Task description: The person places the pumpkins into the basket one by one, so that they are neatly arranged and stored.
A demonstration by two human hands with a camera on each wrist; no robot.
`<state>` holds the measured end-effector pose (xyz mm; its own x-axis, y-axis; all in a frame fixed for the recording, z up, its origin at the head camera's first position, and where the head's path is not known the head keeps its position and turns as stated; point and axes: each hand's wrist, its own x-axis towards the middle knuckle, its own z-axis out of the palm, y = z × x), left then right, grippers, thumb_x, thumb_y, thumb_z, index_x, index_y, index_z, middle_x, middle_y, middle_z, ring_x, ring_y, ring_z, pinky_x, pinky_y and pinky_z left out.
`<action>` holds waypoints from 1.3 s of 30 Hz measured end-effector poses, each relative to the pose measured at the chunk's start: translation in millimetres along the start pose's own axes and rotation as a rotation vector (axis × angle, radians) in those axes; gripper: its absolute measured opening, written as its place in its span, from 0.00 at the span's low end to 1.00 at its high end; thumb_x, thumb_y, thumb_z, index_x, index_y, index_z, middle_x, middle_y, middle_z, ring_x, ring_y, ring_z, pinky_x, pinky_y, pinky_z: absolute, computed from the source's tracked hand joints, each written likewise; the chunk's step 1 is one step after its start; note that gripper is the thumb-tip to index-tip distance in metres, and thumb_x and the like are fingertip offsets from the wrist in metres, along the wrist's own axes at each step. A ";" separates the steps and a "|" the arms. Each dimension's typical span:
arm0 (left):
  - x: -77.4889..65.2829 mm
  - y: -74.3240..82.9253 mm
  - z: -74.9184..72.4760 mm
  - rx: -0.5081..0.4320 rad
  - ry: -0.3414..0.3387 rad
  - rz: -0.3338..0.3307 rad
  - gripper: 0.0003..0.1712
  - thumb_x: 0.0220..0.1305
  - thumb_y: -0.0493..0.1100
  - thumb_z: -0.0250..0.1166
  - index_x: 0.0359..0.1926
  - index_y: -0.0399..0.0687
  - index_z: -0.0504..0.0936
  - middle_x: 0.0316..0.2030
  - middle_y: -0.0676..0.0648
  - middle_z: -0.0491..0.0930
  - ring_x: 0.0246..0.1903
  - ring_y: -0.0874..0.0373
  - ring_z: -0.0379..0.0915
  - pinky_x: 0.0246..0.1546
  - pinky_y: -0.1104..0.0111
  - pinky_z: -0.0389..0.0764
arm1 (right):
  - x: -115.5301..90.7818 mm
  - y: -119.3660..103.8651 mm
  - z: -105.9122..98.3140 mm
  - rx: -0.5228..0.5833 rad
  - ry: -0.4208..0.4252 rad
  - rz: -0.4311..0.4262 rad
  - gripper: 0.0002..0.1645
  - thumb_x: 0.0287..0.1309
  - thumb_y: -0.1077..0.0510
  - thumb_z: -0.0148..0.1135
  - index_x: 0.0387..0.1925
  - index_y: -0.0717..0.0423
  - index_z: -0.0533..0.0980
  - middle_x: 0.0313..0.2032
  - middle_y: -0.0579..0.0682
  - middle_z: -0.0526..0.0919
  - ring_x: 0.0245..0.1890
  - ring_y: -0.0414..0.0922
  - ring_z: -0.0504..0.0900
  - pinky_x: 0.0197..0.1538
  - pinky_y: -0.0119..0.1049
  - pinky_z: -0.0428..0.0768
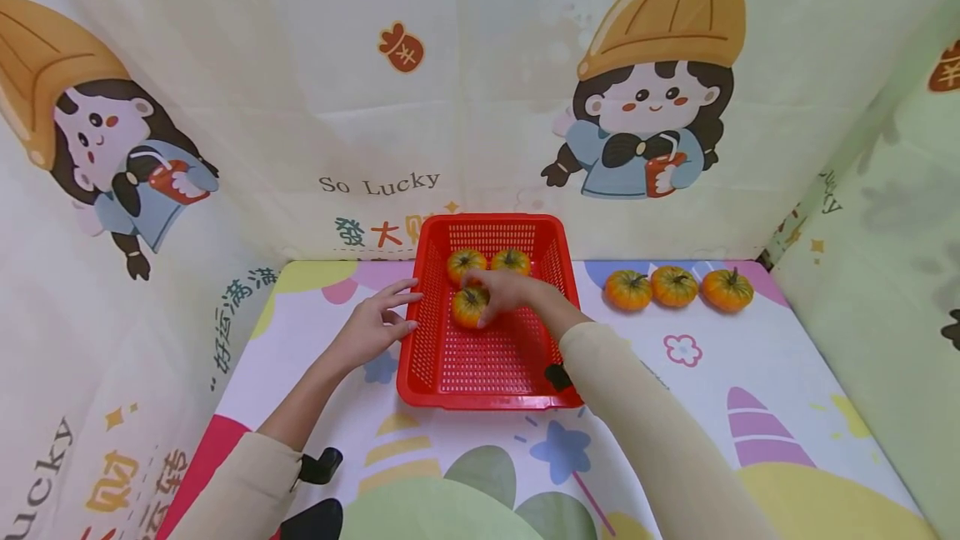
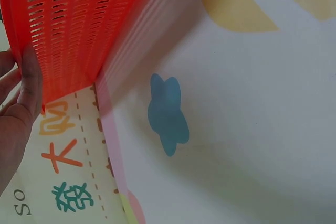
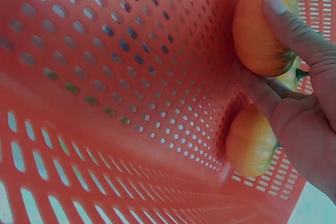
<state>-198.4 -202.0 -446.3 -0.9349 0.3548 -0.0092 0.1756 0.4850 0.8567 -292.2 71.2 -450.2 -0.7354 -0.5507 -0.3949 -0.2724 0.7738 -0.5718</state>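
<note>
A red slotted plastic basket (image 1: 487,400) stands on the table with three small orange pumpkins inside. My right hand (image 1: 504,290) reaches into it and grips the front pumpkin (image 1: 467,308), thumb on one side and fingers on the other, as the right wrist view also shows. Behind that one sit a second pumpkin (image 1: 463,260) and a third pumpkin (image 1: 512,260), against the basket's far end. On the basket's left side, my left hand (image 1: 377,325) has its fingertips at the rim; in the left wrist view the fingers (image 2: 31,80) lie along the outer edge of the red wall.
Three more pumpkins (image 1: 675,286) stand in a row at the back right of the table, beside the basket. A printed cloth (image 1: 480,473) covers the tabletop. Patterned curtains (image 1: 487,107) enclose the back and both sides.
</note>
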 end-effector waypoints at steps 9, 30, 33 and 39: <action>-0.6 -2.2 -0.4 -0.016 -0.011 0.006 0.32 0.66 0.34 0.69 0.70 0.37 0.74 0.77 0.43 0.62 0.37 0.52 0.85 0.40 0.63 0.90 | 2.3 -6.0 8.7 0.043 0.004 -0.001 0.41 0.55 0.51 0.78 0.67 0.36 0.68 0.64 0.51 0.75 0.64 0.54 0.72 0.71 0.56 0.74; -0.1 -4.5 0.4 -0.002 -0.006 -0.005 0.31 0.67 0.35 0.69 0.70 0.39 0.75 0.77 0.45 0.63 0.37 0.54 0.85 0.39 0.65 0.90 | 0.1 -6.5 11.8 0.038 0.008 0.004 0.48 0.53 0.50 0.79 0.73 0.34 0.65 0.66 0.48 0.73 0.68 0.54 0.70 0.69 0.57 0.75; -0.1 -3.8 0.5 0.000 -0.008 0.001 0.31 0.67 0.35 0.69 0.70 0.39 0.75 0.77 0.45 0.63 0.37 0.54 0.85 0.39 0.64 0.90 | -0.6 -6.5 10.4 0.040 0.005 0.000 0.49 0.54 0.49 0.78 0.74 0.35 0.65 0.68 0.48 0.73 0.68 0.53 0.70 0.71 0.57 0.73; -0.9 -1.7 -0.2 0.007 -0.008 0.009 0.31 0.66 0.34 0.69 0.70 0.38 0.75 0.78 0.43 0.62 0.37 0.52 0.85 0.40 0.63 0.90 | -7.4 -11.3 2.8 0.049 -0.002 0.025 0.50 0.53 0.48 0.79 0.75 0.34 0.64 0.69 0.48 0.72 0.69 0.53 0.70 0.70 0.57 0.74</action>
<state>-197.9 -203.3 -447.7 -0.9308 0.3656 -0.0061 0.1858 0.4874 0.8532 -282.0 65.7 -442.8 -0.7405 -0.5318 -0.4109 -0.2230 0.7712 -0.5962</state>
